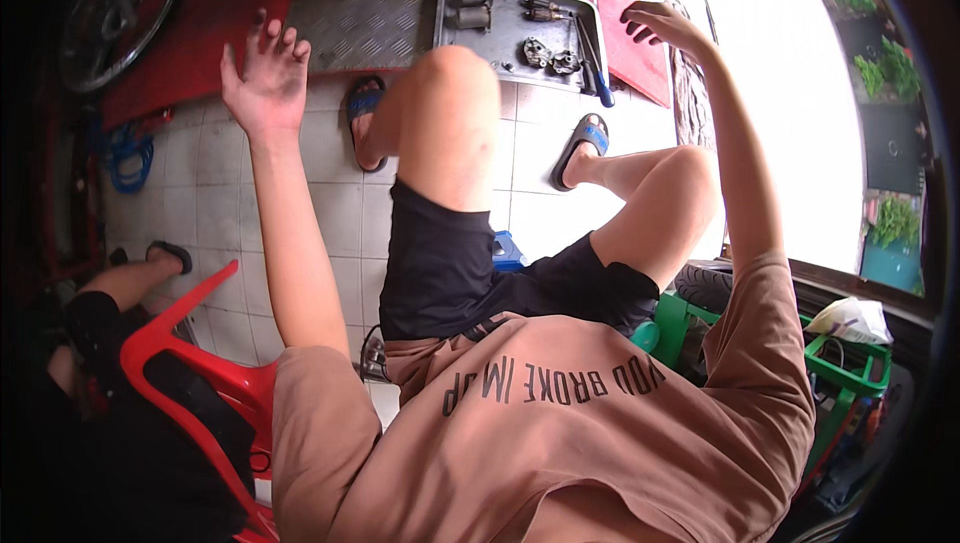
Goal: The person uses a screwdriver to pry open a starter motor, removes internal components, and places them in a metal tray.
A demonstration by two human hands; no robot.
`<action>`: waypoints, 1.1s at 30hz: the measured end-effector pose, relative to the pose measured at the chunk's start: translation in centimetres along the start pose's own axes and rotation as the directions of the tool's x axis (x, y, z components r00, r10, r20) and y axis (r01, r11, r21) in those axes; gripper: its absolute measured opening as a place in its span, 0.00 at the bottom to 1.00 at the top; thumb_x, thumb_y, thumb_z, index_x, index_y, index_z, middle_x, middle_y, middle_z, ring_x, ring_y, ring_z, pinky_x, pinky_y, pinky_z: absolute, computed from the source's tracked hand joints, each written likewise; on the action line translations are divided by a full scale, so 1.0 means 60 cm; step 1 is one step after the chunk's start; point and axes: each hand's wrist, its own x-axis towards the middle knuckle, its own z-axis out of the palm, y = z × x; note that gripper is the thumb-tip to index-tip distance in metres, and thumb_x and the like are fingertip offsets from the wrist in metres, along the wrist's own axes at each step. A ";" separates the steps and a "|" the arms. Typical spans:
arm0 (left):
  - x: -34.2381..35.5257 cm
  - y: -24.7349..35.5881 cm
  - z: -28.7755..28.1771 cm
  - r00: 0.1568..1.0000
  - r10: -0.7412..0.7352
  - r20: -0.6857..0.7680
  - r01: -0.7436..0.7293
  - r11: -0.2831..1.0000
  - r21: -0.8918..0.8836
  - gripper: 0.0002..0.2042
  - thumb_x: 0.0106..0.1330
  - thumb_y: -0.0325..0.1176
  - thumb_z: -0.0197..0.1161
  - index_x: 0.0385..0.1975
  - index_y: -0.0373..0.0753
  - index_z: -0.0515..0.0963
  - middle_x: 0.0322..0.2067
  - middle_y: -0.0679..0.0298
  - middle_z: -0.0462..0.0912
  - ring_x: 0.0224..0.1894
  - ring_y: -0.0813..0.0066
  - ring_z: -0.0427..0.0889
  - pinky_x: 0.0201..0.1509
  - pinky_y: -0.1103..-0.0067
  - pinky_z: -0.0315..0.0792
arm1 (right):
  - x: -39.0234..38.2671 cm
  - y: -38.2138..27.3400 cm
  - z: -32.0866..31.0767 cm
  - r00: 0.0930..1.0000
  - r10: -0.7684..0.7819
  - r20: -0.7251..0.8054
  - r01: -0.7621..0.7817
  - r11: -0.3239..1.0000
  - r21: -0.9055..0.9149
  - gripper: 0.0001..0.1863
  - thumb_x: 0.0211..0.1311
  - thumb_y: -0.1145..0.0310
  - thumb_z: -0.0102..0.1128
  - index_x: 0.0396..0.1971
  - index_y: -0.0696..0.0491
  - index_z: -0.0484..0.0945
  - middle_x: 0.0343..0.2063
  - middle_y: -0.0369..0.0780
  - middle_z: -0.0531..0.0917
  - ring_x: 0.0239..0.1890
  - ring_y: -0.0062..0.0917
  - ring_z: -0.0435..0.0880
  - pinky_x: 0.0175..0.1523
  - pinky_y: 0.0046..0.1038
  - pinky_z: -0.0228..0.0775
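Note:
My left hand (268,83) is raised at the left with its palm turned up, fingers apart and smudged dark, holding nothing. Up at the right, my right hand (668,25) hangs in the air beside a metal tray (505,55), its fingers loosely bent and apart, with nothing visible in them. On the tray lie two metal cylinders (473,18), some small dark parts (545,9) and two light metal castings (538,51). A screwdriver-like tool with a blue handle (605,91) rests over the tray's near right corner.
A red platform (215,28) with a steel tread plate (350,18) carries motorcycle wheels (110,18) above it. A red plastic chair (180,333) and another person's leg (125,283) are at left. A green crate (850,373) and tyre (705,285) stand at right.

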 end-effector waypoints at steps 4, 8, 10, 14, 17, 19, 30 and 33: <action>0.091 -0.092 0.216 0.923 -0.267 0.276 0.056 0.804 0.592 0.23 0.70 0.45 0.43 0.51 0.31 0.69 0.37 0.62 0.74 0.39 0.71 0.72 0.41 0.78 0.66 | 0.050 0.077 0.029 0.988 0.151 0.017 -0.143 0.960 -0.240 0.17 0.63 0.55 0.49 0.41 0.51 0.78 0.29 0.38 0.83 0.28 0.24 0.84 0.31 0.25 0.75; 0.132 -0.208 0.306 0.785 -0.588 0.195 -0.102 0.188 0.977 0.16 0.70 0.45 0.48 0.47 0.43 0.76 0.31 0.71 0.77 0.34 0.85 0.74 0.37 0.86 0.65 | 0.080 0.195 0.080 0.967 0.227 0.119 -0.155 0.887 -0.435 0.15 0.63 0.59 0.49 0.33 0.55 0.78 0.25 0.41 0.82 0.25 0.28 0.83 0.28 0.30 0.77; 0.153 -0.241 0.296 0.698 -0.713 0.066 -0.251 -0.157 0.955 0.15 0.69 0.44 0.52 0.47 0.42 0.76 0.31 0.69 0.78 0.33 0.82 0.74 0.39 0.83 0.68 | 0.089 0.197 0.118 0.950 0.280 0.136 -0.208 0.897 -0.391 0.16 0.63 0.59 0.50 0.31 0.57 0.79 0.25 0.43 0.82 0.26 0.29 0.84 0.28 0.32 0.78; 0.191 -0.301 0.249 0.586 -0.749 -0.310 -0.385 -0.594 0.706 0.20 0.66 0.46 0.56 0.51 0.39 0.74 0.30 0.61 0.79 0.32 0.76 0.75 0.40 0.76 0.70 | 0.090 0.191 0.128 0.857 0.475 0.199 -0.413 0.865 -0.285 0.18 0.64 0.57 0.51 0.34 0.57 0.80 0.26 0.42 0.83 0.25 0.29 0.84 0.26 0.35 0.77; 0.216 -0.339 0.204 0.559 -0.730 -0.393 -0.396 -0.651 0.647 0.23 0.65 0.46 0.56 0.54 0.38 0.72 0.29 0.55 0.80 0.30 0.71 0.76 0.39 0.73 0.70 | 0.109 0.198 0.120 0.844 0.492 0.215 -0.419 0.854 -0.309 0.19 0.63 0.57 0.50 0.35 0.59 0.79 0.23 0.42 0.83 0.21 0.29 0.83 0.23 0.34 0.76; 0.228 -0.346 0.148 0.583 -0.758 -0.292 -0.416 -0.588 0.694 0.23 0.65 0.45 0.55 0.54 0.36 0.72 0.33 0.50 0.81 0.35 0.63 0.80 0.44 0.72 0.71 | 0.114 0.196 0.121 0.890 0.426 0.164 -0.376 0.888 -0.265 0.18 0.62 0.58 0.50 0.35 0.59 0.79 0.24 0.43 0.83 0.23 0.29 0.83 0.24 0.33 0.77; 0.242 -0.370 0.124 0.563 -0.788 -0.249 -0.514 -0.570 0.641 0.23 0.63 0.43 0.56 0.54 0.35 0.71 0.38 0.47 0.82 0.42 0.54 0.81 0.49 0.68 0.72 | 0.111 0.207 0.161 0.576 0.658 0.485 -0.602 0.742 -0.293 0.25 0.59 0.52 0.51 0.54 0.47 0.73 0.58 0.52 0.66 0.46 0.44 0.80 0.44 0.47 0.76; 0.227 -0.369 0.130 0.544 -0.785 -0.295 -0.481 -0.580 0.657 0.22 0.64 0.44 0.56 0.54 0.37 0.72 0.38 0.47 0.82 0.42 0.53 0.81 0.49 0.67 0.72 | 0.113 0.228 0.183 0.559 0.622 0.549 -0.564 0.770 -0.298 0.23 0.61 0.52 0.50 0.52 0.47 0.75 0.56 0.52 0.68 0.44 0.43 0.82 0.45 0.48 0.75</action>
